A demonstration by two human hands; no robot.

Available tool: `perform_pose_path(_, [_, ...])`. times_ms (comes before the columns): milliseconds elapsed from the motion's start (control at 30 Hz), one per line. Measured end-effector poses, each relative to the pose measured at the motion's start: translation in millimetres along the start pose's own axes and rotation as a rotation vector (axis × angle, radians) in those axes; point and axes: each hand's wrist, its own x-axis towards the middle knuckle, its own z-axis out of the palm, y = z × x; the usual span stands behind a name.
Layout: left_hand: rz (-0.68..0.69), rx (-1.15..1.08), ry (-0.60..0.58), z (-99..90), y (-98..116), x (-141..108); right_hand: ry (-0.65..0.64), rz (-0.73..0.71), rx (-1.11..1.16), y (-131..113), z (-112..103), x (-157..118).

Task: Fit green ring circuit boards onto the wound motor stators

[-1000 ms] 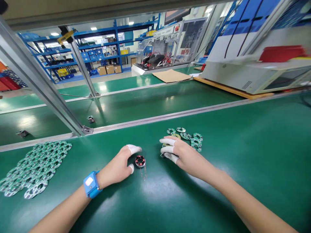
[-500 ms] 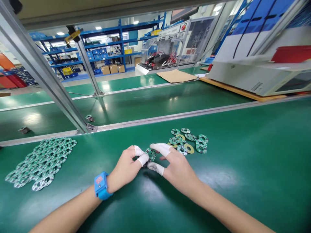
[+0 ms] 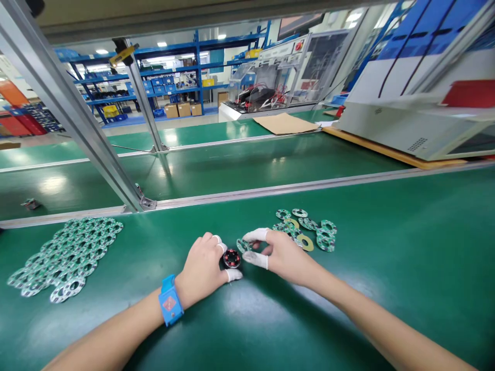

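Note:
My left hand (image 3: 207, 263), with white finger covers and a blue wristband, holds a round black and red part (image 3: 232, 258) between thumb and fingers. Just right of it, my right hand (image 3: 276, 252) pinches a green ring-shaped board (image 3: 243, 246) at its right edge. The board and the black part are close together, and the board looks tilted. Behind my right hand lies a loose group of green ring boards (image 3: 325, 239) with some yellow rings (image 3: 305, 242) among them.
Many green ring boards (image 3: 77, 250) overlap in rows at the left of the green table (image 3: 367, 309). A metal post (image 3: 77, 108) rises at the left. Beyond the rail (image 3: 232, 196), a small part (image 3: 31, 203) sits on the belt. A grey machine (image 3: 402, 123) stands at the back right.
My hands have moved slightly apart. The green ring is now off to the right in my right hand, and the black and red face of the part shows in my left. The view has shifted slightly.

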Motion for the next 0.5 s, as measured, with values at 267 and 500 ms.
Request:
perform_pose_path(267, [0.023, -0.072, 0.082, 14.9, -5.9, 1.4, -0.097, -0.190, -0.102, -5.5, 9.6, 5.2])
perform_pose_path(500, [0.002, -0.072, 0.060, 15.5, -3.6, 0.3, -0.087, -0.277, -0.367, -4.4, 14.4, -1.6])
